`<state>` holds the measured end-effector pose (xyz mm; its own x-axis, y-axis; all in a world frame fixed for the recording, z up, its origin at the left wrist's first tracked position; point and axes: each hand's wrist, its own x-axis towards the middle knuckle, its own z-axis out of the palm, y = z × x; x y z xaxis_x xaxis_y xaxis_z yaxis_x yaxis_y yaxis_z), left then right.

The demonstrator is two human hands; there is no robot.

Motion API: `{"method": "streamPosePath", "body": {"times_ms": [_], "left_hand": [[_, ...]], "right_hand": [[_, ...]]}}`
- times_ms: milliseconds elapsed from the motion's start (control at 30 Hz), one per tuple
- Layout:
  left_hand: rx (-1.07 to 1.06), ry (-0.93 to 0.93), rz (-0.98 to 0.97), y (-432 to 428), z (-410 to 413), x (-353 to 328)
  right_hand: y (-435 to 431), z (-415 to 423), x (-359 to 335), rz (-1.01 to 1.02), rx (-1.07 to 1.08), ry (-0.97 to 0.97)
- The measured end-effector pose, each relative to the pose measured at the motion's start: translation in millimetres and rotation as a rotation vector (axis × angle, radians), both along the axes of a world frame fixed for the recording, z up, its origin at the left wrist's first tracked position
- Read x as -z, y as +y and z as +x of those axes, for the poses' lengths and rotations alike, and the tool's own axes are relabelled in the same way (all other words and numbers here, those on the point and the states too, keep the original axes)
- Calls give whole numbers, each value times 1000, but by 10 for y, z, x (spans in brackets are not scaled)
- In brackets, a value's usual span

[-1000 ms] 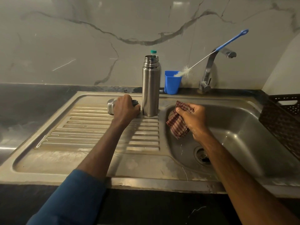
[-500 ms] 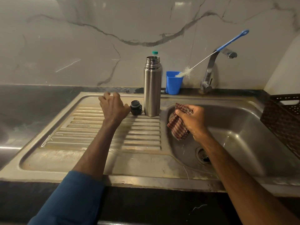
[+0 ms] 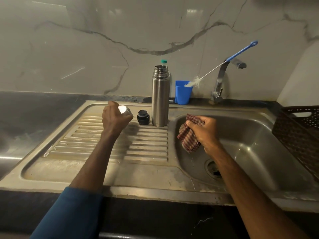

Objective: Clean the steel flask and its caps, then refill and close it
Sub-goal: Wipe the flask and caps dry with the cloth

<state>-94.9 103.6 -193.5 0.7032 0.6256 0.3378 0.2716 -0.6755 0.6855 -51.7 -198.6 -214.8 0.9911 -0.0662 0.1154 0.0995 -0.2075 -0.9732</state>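
The tall cylindrical steel flask stands upright and uncapped on the ribbed drainboard of the stainless steel sink, at the basin's edge. Just to its left sits the small round black inner cap. The left hand curls its fingers round the shiny steel outer cap (glare hides its detail) over the drainboard. The right hand grips a bunched red checked cloth over the basin. Behind, a blue plastic cup holds a blue-handled bottle brush.

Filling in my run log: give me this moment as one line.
left hand: holds steel cap | right hand: grips checked cloth over sink | flask: upright, open | black cap: on drainboard
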Motion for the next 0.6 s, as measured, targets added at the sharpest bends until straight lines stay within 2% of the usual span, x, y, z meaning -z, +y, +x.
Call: {"method": "streamPosePath", "body": {"times_ms": [167, 333, 400, 533, 600], "left_hand": [[170, -71, -42, -408, -359, -246], [533, -20, -119, -1023, -544, -281], [660, 29, -264, -1259, -486, -253], [850, 59, -797, -1713, -307, -267], [894, 56, -972, -1874, -153, -256]], "right_hand": [[-179, -42, -91, 64, -5, 20], [-421, -20, -216, 122, -29, 60], [-554, 14, -257, 106, -49, 37], [-860, 97, -363, 91, -59, -58], [-977, 167, -391, 78, -25, -118]]}}
